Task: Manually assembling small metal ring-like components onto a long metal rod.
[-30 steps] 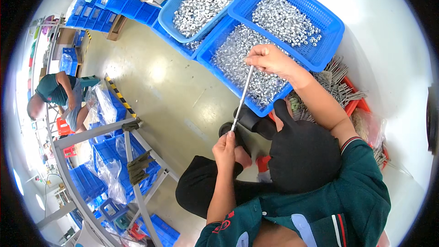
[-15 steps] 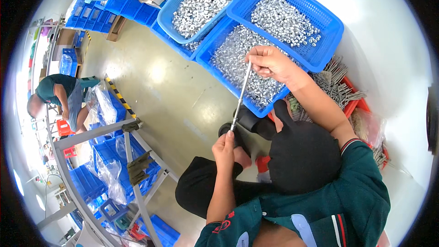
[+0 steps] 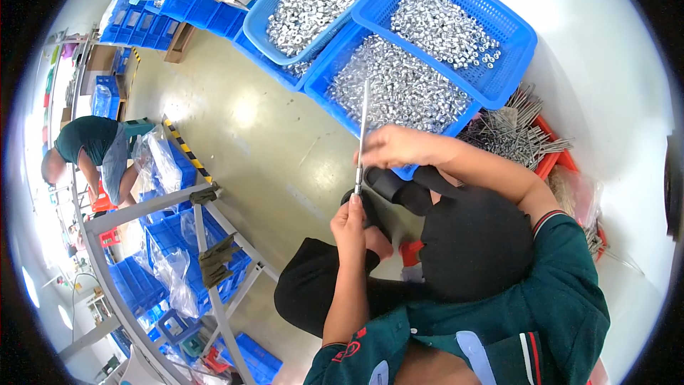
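Metal rod (image 3: 365, 110) points to twelve o'clock, bottom pinched in the left hand (image 3: 348, 228), and the right hand (image 3: 388, 148) just dropped from tip to mid-rod, can't tell if gripping, so the top's free.

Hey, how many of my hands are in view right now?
2: the left hand pinches the rod near its lower end; the right hand is higher beside it, contact unclear. Neither is hidden.
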A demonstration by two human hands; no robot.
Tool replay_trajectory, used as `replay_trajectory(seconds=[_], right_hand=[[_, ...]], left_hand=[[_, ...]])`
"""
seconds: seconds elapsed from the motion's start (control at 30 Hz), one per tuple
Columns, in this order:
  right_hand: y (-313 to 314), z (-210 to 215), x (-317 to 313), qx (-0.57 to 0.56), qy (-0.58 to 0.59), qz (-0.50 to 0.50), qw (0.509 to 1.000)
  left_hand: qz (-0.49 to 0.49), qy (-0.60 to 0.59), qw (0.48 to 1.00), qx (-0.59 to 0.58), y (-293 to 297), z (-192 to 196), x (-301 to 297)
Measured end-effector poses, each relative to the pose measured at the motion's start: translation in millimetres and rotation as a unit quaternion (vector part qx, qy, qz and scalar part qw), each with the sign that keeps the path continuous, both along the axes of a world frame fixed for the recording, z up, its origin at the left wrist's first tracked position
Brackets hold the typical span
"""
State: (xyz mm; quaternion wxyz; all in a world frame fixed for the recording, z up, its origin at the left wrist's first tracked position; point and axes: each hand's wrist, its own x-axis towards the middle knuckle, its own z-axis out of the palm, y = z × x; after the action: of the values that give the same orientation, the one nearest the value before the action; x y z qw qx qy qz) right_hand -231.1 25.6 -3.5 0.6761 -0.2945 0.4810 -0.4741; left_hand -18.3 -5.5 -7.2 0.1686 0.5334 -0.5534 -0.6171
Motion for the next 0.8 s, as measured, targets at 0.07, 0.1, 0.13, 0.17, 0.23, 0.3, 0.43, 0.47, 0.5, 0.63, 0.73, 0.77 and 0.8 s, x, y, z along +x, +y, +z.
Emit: replay_trajectory(seconds=[0.07,0.1,0.13,0.17,0.23,0.3,0.43,0.47,0.5,0.63,0.73,0.77,0.8], right_hand=[[1.3,-12.4,-22.0,0.03,-0.121,-0.114,0.986],[0.9,-24.9,-30.9,0.023,-0.195,-0.185,0.963],[-0.1,-17.8,-34.6,0.078,-0.205,-0.279,0.935],[-0.2,-21.5,-37.4,0.08,-0.222,-0.306,0.922],[0.3,-31.7,-42.6,0.066,-0.253,-0.338,0.904],[4.3,-37.7,-49.0,0.046,-0.292,-0.313,0.903],[4.0,-37.0,-49.9,-0.013,-0.328,-0.284,0.901],[3.7,-36.7,-49.7,-0.033,-0.327,-0.283,0.901],[3.8,-36.2,-50.2,-0.033,-0.327,-0.282,0.901],[6.9,-31.5,-57.9,-0.036,-0.37,-0.26,0.891],[6.3,-24.3,-60.3,-0.033,-0.422,-0.251,0.87],[5.5,-21.6,-59.2,-0.034,-0.425,-0.262,0.866],[4.9,-19.0,-58.0,-0.036,-0.428,-0.274,0.861]], left_hand=[[0.015,-0.002,1.0,0.023,0.1,-0.2,-0.6],[0.014,-0.001,1.0,0.023,0.9,0.3,-1.1],[0.02,0.004,0.999,0.037,-0.3,0.9,0.2],[0.026,0.009,0.998,0.051,-0.9,1.5,1.1],[0.024,0.011,0.998,0.048,-0.7,2.7,2.1],[0.023,0.013,0.999,0.045,-0.1,3.1,3.4],[0.011,0.009,1.0,0.026,0.1,1.8,5.1],[0.008,0.007,1.0,0.022,0.1,1.6,5.7],[0.008,0.007,1.0,0.022,0.2,1.1,6.4],[-0.006,-0.008,1.0,0.018,2.5,2.4,7.0],[-0.016,-0.017,1.0,0.016,4.8,4.1,5.2],[-0.024,-0.021,0.999,0.008,5.1,4.4,5.0],[-0.024,-0.021,0.999,0.008,4.8,2.7,6.2]])
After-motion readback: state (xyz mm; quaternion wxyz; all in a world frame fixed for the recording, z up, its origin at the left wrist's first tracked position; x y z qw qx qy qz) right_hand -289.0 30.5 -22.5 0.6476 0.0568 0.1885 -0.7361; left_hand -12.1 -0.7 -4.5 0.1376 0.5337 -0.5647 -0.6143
